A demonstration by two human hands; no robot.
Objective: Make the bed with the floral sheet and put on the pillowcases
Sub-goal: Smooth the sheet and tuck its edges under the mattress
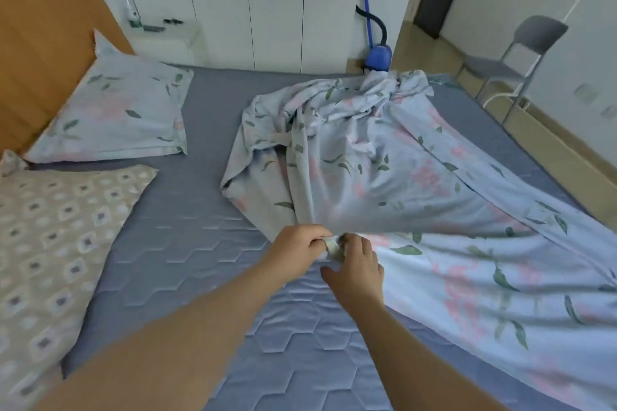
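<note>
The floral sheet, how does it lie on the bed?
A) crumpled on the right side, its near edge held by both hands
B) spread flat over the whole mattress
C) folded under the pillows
A: the floral sheet lies bunched on the right of the mattress, and the left hand and right hand pinch its near edge.

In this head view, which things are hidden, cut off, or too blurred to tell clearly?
1. Sheet corner, head view: the left hand and right hand cover it, and motion blurs it.
2. Beige pillow: cut off by the left edge.
3. Items on the nightstand: too small and blurred.
4. Vacuum base: hidden behind the bunched sheet.
</note>
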